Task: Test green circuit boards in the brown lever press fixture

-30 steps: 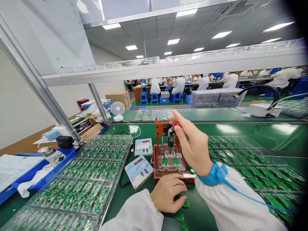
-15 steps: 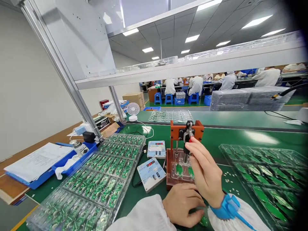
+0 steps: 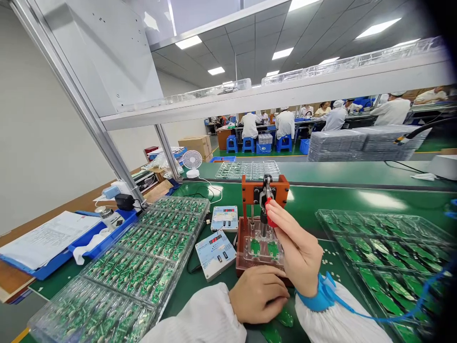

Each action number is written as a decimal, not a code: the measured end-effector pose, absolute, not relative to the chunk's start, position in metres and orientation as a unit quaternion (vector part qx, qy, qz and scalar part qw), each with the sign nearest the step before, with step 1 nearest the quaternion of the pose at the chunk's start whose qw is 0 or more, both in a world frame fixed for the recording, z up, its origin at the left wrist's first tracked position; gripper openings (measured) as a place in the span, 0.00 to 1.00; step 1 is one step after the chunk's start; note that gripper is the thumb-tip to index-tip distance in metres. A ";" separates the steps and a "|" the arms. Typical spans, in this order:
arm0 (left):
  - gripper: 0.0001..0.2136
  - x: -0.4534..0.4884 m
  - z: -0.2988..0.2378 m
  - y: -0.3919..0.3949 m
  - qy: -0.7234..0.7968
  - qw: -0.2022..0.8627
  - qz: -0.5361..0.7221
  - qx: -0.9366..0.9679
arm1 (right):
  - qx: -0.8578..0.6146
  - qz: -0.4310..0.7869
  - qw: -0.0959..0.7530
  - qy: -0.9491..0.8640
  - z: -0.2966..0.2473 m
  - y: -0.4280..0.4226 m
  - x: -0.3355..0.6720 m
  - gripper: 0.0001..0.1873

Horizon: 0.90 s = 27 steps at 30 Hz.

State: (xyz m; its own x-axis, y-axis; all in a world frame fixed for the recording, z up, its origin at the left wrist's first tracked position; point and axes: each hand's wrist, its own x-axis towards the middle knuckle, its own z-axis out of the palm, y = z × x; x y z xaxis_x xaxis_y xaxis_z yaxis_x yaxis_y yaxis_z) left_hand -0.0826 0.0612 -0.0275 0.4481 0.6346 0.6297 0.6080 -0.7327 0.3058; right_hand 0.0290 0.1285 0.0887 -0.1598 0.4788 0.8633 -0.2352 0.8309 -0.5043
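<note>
My right hand (image 3: pixel 299 250) has its fingers closed around the red handle (image 3: pixel 270 216) of a toggle clamp on an orange-and-brown test fixture (image 3: pixel 244 238). Under the clamp, a clear plate (image 3: pixel 263 248) sits over small green circuit boards (image 3: pixel 254 246). My left hand (image 3: pixel 257 294) lies low at the fixture's front edge, fingers curled together; its fingertips are partly hidden, so what it holds, if anything, does not show. Close below it on the bench are loose green boards (image 3: pixel 285 318). A blue wrist strap (image 3: pixel 319 291) circles my right wrist.
Two meter boxes (image 3: pixel 216 255) with red digits stand left of the fixture. Clear trays of boards (image 3: pixel 141 259) fill the left side; another tray (image 3: pixel 378 257) lies at right. Tiny pale pieces (image 3: pixel 330 263) are scattered beside it. A small fan (image 3: pixel 192 161) stands behind; co-workers sit farther off.
The view has shifted slightly, moving the fixture left in the picture. My right hand has shifted on the clamp handle, showing more red. More of the loose boards shows below my left hand.
</note>
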 end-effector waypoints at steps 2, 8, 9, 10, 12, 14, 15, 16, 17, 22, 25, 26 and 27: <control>0.09 -0.082 -0.028 0.061 0.354 0.007 0.401 0.845 | -0.091 0.298 0.646 -0.697 0.090 0.128 0.029 0.26; 0.10 -0.083 -0.031 0.063 0.360 0.007 0.388 0.848 | -0.088 0.299 0.655 -0.688 0.087 0.130 0.030 0.25; 0.10 -0.083 -0.031 0.063 0.364 0.011 0.381 0.850 | -0.088 0.300 0.655 -0.688 0.086 0.130 0.029 0.26; 0.10 -0.083 -0.030 0.063 0.368 0.016 0.370 0.853 | -0.088 0.302 0.654 -0.688 0.086 0.130 0.029 0.26; 0.11 -0.083 -0.029 0.062 0.382 0.035 0.342 0.858 | -0.086 0.304 0.656 -0.686 0.086 0.130 0.029 0.26; 0.11 -0.083 -0.027 0.062 0.389 0.054 0.326 0.860 | -0.083 0.305 0.659 -0.683 0.087 0.130 0.028 0.26; 0.11 -0.083 -0.026 0.061 0.389 0.062 0.328 0.859 | -0.082 0.304 0.661 -0.681 0.087 0.130 0.028 0.26; 0.11 -0.083 -0.024 0.060 0.387 0.068 0.336 0.856 | -0.081 0.305 0.662 -0.679 0.088 0.130 0.029 0.26; 0.11 -0.083 -0.022 0.060 0.383 0.075 0.348 0.852 | -0.079 0.306 0.662 -0.679 0.088 0.130 0.029 0.26; 0.10 -0.087 -0.010 0.057 0.390 0.191 0.360 0.826 | -0.071 0.304 0.664 -0.679 0.090 0.130 0.030 0.27; 0.13 -0.089 0.000 0.057 0.386 0.281 0.365 0.800 | -0.070 0.307 0.665 -0.678 0.093 0.129 0.029 0.26; 0.14 -0.090 0.004 0.057 0.380 0.303 0.378 0.787 | -0.069 0.308 0.665 -0.677 0.093 0.129 0.029 0.26; 0.16 -0.092 0.010 0.056 0.375 0.323 0.392 0.776 | -0.066 0.309 0.665 -0.677 0.094 0.130 0.029 0.27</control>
State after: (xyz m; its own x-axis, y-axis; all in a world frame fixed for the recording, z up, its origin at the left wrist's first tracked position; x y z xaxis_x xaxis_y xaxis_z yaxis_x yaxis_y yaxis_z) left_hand -0.0921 0.0559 0.0096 0.4118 0.8345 0.3660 0.3288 -0.5107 0.7944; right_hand 0.0286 0.1296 0.0939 -0.1077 0.5006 0.8590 -0.3213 0.8001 -0.5065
